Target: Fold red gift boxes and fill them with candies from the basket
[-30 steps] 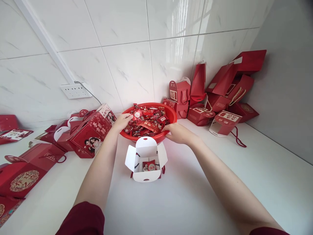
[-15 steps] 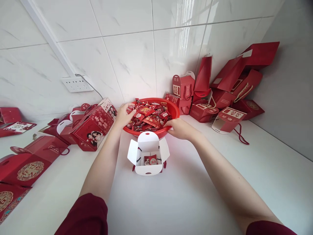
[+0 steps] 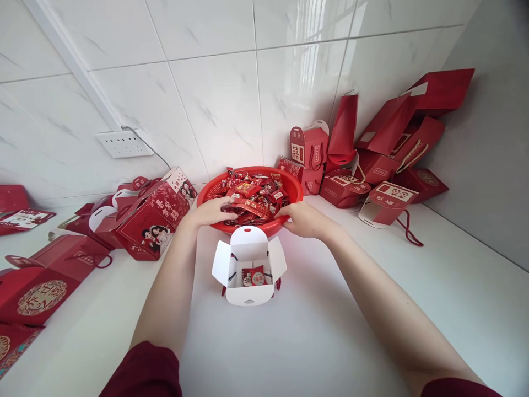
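Note:
A red plastic basket (image 3: 298, 190) full of red-wrapped candies (image 3: 252, 190) stands against the wall. My left hand (image 3: 210, 212) reaches over its front left rim, fingers apart, the tips among the candies. At the front right, my right hand (image 3: 306, 219) grips the basket's rim, with the thumb over the edge; its lower fingers are partly hidden. In front of the basket is a gift box (image 3: 249, 295) with its white flaps spread. A few red packets (image 3: 254, 275) lie on the bottom of this box.
Folded red gift boxes (image 3: 155, 223) crowd the left side of the white table (image 3: 248, 353). More red boxes (image 3: 384, 204) with rope handles are stacked at the right, near the grey panel (image 3: 491, 165). A power socket (image 3: 124, 143) with a cable is on the tiled wall.
My left hand has moved from the basket's left rim toward the front, in among the candies. The right hand stays at the rim. The view has shifted slightly.

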`<state>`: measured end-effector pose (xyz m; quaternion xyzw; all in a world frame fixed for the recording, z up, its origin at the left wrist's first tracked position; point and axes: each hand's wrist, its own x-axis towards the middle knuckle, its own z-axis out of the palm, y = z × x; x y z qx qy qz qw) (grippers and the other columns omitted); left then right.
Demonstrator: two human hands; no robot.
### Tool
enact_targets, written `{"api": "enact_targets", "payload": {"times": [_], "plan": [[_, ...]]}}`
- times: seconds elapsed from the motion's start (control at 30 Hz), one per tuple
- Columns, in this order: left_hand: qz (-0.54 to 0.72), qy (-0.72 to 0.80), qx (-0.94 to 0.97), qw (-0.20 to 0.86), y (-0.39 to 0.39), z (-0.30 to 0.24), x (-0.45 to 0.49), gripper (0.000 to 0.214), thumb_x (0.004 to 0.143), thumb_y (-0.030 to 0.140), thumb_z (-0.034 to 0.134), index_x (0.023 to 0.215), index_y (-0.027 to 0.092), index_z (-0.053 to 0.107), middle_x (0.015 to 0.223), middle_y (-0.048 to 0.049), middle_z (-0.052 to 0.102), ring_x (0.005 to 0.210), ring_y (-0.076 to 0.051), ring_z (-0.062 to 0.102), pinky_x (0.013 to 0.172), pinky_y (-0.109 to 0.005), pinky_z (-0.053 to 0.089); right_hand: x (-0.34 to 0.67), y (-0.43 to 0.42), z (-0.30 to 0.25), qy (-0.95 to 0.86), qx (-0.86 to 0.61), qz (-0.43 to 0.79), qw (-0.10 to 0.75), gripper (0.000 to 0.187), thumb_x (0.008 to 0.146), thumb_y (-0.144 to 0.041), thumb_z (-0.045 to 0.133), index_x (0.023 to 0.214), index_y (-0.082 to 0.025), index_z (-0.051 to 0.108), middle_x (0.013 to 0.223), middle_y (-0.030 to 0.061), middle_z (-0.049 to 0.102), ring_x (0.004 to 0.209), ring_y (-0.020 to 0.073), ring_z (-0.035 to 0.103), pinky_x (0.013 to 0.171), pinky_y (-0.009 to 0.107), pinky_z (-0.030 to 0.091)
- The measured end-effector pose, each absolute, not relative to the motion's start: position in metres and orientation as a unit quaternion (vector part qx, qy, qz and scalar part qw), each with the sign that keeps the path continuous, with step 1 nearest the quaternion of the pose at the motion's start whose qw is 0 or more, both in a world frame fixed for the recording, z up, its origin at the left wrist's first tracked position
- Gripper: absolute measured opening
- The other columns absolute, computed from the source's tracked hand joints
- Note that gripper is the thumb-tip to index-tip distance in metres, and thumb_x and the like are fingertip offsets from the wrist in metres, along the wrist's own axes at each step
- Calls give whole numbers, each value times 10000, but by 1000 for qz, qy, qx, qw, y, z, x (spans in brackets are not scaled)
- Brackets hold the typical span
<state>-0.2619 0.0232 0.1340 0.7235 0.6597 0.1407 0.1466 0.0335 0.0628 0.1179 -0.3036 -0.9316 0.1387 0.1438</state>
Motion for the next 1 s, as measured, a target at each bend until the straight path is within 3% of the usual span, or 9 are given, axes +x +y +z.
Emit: {"api": "enact_targets", "payload": {"times": [0.13,0.3,0.5,0.7,0.87,1.0], "plan": [[97,694,705,111,24,131,-251,499,690,510,727,1109,241,688,1019,-50,743,926,-279,683,748,-291,504,33,64,117,-931,-307,135,145,351,782,-79,522,1009,-215,753,969,38,753,889,220,670,761,258,451],[57,731,675,82,27,127,-247,291,778,330,632,1041,225,700,1035,-63,745,951,-246,687,810,-269,498,33,64,117,-929,-314,137,142,365,774,-72,525,1011,-230,754,975,18,753,898,205,667,760,243,451],[-18,738,667,98,34,128,-250,438,702,148,607,1136,179,651,1087,-116,734,973,-271,684,859,-292,492,32,66,113,-927,-316,136,150,406,768,-52,509,1036,-239,752,999,11,752,929,194,666,799,229,450],[-38,738,667,95,39,125,-251,560,670,148,630,1225,137,560,1018,-143,738,904,-298,693,774,-317,494,32,67,113,-926,-316,140,150,423,752,-47,513,1044,-234,754,1019,15,749,952,200,663,817,225,449],[-15,737,671,77,37,125,-250,254,774,340,623,969,179,604,821,-106,732,770,-299,686,700,-329,464,31,67,115,-925,-321,149,139,434,744,-37,513,1035,-244,759,1000,12,751,930,202,661,793,231,450],[11,734,676,63,36,126,-249,157,836,358,558,779,212,546,723,-79,698,738,-281,671,669,-320,437,31,68,112,-926,-320,146,140,460,724,-17,510,1032,-250,761,1012,14,749,946,207,656,823,239,440]]}}
